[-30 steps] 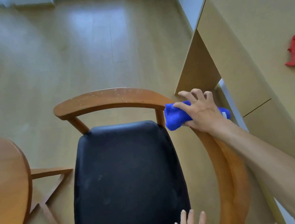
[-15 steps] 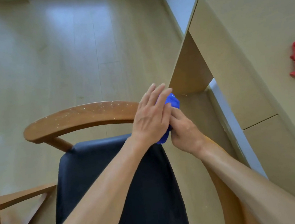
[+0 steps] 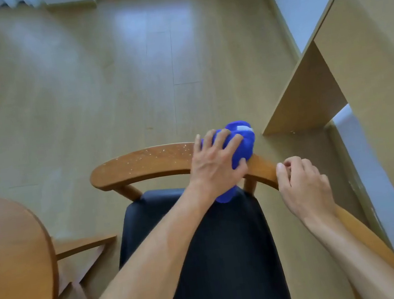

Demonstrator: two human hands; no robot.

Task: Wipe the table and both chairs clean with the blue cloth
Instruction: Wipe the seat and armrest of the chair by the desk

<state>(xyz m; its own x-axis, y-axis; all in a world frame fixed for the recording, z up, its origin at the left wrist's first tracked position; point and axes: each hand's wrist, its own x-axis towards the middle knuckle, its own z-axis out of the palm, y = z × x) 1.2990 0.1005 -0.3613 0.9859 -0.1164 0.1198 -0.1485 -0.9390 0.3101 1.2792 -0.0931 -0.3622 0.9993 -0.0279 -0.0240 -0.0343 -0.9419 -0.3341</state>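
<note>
Left hand: the left hand [image 3: 214,164] is laid over the blue cloth [image 3: 240,143], its fingers spread and curled round the bunched fabric, which is pressed onto the chair's backrest rail.
Right hand: the right hand [image 3: 302,189] is seen just beside the rail, to the right of the cloth, with its fingers loosely curled and the fingertips gathered near the thumb; nothing is seen to be held in it.
Blue cloth: it is bunched into a thick wad on the right part of the curved rail, and a fold of it is seen hanging below the left wrist, against the top edge of the seat. A small white tag is shown on its far side.
Chair: the chair [image 3: 142,166] is viewed from above; its curved wooden rail is dotted with pale specks to the left of the cloth, and its black padded seat [image 3: 206,262] is partly covered by both forearms.
Counter: the rounded brown edge of the counter [image 3: 12,264] is seen at the lower left, apart from the chair, with a wooden frame showing under it.
Desk: a pale wooden desk [image 3: 382,72] is placed along the right side, against the wall.
Floor: light wooden floor [image 3: 106,86] is spread beyond the chair, with curtains along the far edge.
</note>
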